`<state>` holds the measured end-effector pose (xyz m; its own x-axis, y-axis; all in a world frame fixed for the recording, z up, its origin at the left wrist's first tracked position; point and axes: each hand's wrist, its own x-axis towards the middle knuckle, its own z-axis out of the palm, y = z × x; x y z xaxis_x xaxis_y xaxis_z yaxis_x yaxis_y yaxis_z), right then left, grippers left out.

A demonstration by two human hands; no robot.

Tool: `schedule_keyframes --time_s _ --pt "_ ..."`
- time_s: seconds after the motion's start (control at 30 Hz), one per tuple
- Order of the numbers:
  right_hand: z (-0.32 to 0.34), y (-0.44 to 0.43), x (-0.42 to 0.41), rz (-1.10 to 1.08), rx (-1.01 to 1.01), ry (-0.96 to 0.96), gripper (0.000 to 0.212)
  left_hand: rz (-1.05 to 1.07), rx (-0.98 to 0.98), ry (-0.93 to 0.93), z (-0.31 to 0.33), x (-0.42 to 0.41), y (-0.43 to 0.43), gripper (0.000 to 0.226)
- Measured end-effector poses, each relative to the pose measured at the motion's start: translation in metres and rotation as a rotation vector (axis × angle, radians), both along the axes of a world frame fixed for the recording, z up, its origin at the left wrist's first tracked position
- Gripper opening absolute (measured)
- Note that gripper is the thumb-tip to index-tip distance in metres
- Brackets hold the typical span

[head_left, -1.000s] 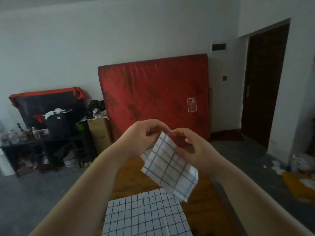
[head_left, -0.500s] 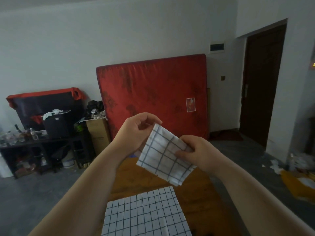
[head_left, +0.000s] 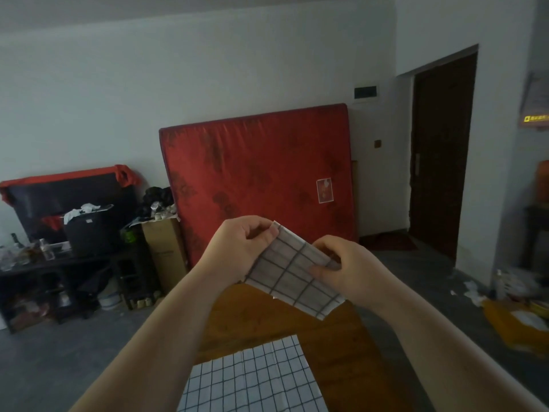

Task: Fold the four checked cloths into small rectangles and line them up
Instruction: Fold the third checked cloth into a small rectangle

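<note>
The half-folded checked cloth [head_left: 292, 272] is held in mid-air at the centre of the frame, tilted down to the right, above the far end of the wooden worktop [head_left: 344, 349]. The left hand [head_left: 240, 248] has its grip pinched on the cloth's upper left corner, and the right hand [head_left: 349, 270] has its grip clamped over the right edge, thumb on top. The main risk, as I judge it, is that the layers slide apart. The fabric is limp and unsupported, so if either pinch loosens while the next fold is made, the lower right corner could drop open and the rectangle come out skewed. Folding in the air also makes the edges harder to match, and a dropped cloth could land on the flat checked cloth [head_left: 252, 379] spread at the bottom centre, or slip off onto the grey floor [head_left: 59, 361]. Only these two cloths show, and the others are out of view. The room is dim: a red mattress [head_left: 258, 179] leans on the far wall at centre, a dark door [head_left: 439, 150] stands at the right, a cardboard box [head_left: 163, 251] and a cluttered low shelf [head_left: 59, 266] sit at the left, and litter lies at the lower right.
</note>
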<state>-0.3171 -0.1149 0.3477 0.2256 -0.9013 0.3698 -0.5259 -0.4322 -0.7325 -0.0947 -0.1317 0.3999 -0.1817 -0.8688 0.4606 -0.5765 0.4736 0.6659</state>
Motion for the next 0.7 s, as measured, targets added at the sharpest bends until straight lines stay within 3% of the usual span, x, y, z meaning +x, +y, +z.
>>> schedule_keyframes --time_s 0.23,0.47,0.63,0.7 --pt "0.007 0.007 0.002 -0.060 -0.147 -0.112 0.009 -0.094 0.069 0.021 0.002 -0.022 0.009 0.010" --pt "0.000 0.007 -0.011 -0.164 -0.138 -0.265 0.012 -0.125 0.167 0.003 -0.011 -0.010 0.005 0.009" --pt "-0.002 0.007 -0.009 -0.086 -0.045 -0.349 0.012 -0.032 0.080 0.118 -0.012 -0.010 0.009 0.005" --pt "-0.001 0.008 -0.003 -0.086 -0.097 -0.367 0.011 -0.040 0.056 0.105 -0.009 -0.012 0.012 0.007"
